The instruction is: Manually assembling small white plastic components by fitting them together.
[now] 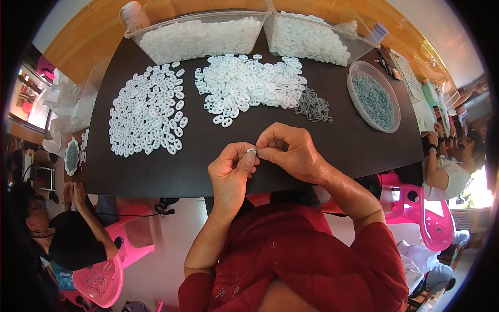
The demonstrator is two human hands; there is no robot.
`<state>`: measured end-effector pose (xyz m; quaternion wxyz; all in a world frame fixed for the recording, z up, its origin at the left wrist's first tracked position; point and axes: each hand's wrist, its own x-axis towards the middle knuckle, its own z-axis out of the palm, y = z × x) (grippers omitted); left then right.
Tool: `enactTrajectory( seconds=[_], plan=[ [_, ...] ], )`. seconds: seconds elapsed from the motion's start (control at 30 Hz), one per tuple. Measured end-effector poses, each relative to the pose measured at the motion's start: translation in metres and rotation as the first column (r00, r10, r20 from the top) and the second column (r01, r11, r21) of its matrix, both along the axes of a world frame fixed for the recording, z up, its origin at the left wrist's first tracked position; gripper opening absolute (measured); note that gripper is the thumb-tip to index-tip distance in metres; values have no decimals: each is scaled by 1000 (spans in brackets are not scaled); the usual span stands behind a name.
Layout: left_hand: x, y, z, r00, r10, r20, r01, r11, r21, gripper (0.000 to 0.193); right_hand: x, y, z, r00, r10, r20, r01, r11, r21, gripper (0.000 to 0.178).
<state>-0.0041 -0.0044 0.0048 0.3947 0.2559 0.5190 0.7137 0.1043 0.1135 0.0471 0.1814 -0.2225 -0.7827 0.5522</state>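
Small white piece (251,151), seemingly oval.

The white oval pieces (145,109) look to be of hard plastic, smooth and slightly glossy. The grey pins (313,105) have a duller surface (whether plastic or metal, I cannot tell). The bins (364,49) and the round tub (397,115) are of clear, shiny plastic. The dark table (218,135) is smooth with soft sheen, the pink stool (438,223) is glossy plastic, the red shirt (312,255) matt cloth.
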Motion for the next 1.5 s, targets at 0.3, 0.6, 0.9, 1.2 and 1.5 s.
enactTrajectory(
  seconds=[0.3, 0.6, 0.9, 1.2, 1.5],
  plan=[
    [-1, -2, -1, 1000, -7, -8, 7, 1000, -29, 10, 0, 1, 1, 999, 14, 30, -12, 999, -53, 9],
    [-1, -1, -2, 1000, -2, -19, 2, 1000, -11, 9, 0, 2, 0, 1000, 15, 24, -14, 1000, -12, 8],
    [3, -2, -1, 993, 35, -113, -37, 999, -17, 8, 0, 1, 1, 998, 31, 52, -28, 998, -64, 8],
    [6, -1, 2, 971, 67, -231, -75, 997, -24, 8, -5, 5, -6, 999, -42, -31, 35, 977, -209, 11],
    [6, 0, 2, 989, 95, -109, -96, 995, -2, 10, -11, -2, -7, 994, -98, -51, 87, 980, -179, 12]
  ],
)
